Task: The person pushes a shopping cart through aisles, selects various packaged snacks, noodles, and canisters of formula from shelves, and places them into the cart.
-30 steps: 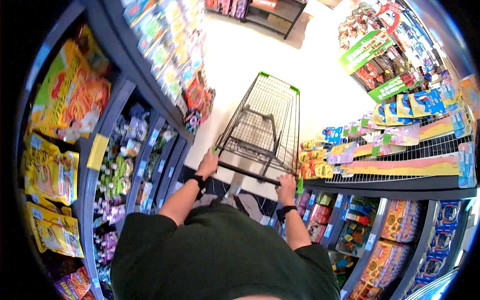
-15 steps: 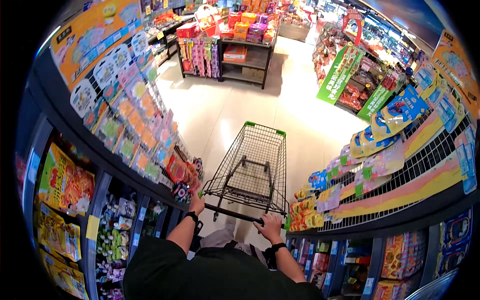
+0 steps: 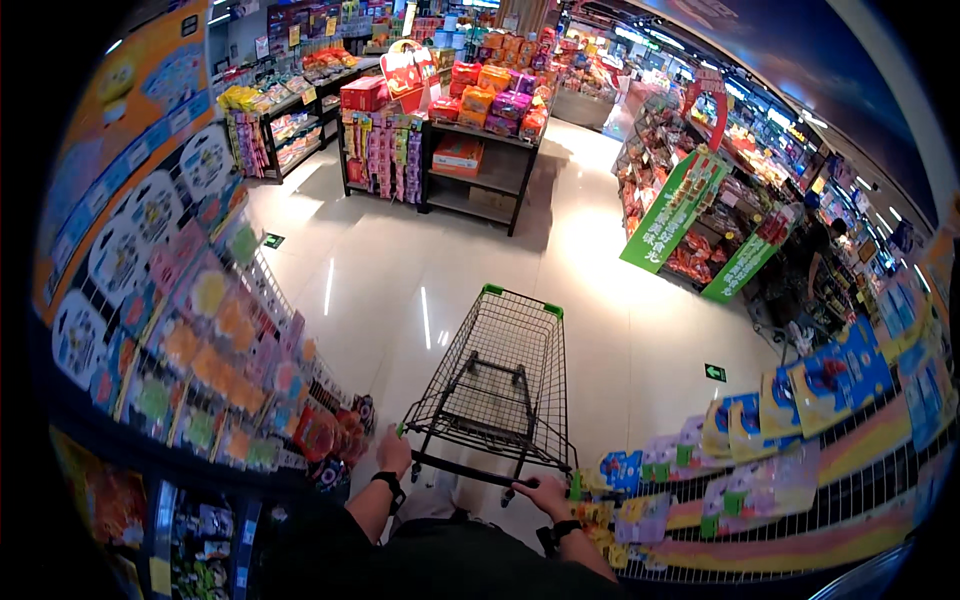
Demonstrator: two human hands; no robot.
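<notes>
I hold a straight black handlebar (image 3: 465, 471) that looks like smooth plastic, fixed to a deep, dark shopping cart (image 3: 497, 388) of thin metal wire with bright green plastic corner caps (image 3: 553, 311). My loose black shirt (image 3: 455, 565) is soft, matt cloth, and the dark band (image 3: 391, 486) at my left wrist looks matt too. The pale cream floor (image 3: 385, 300) is smooth and glossy, mirroring light in white streaks. To my left, small pastel packets (image 3: 212, 352) have shiny, see-through plastic fronts; to my right, blue-and-yellow pouches (image 3: 838, 378) of glossy film hang by a black metal-wire rack (image 3: 850, 500)
</notes>
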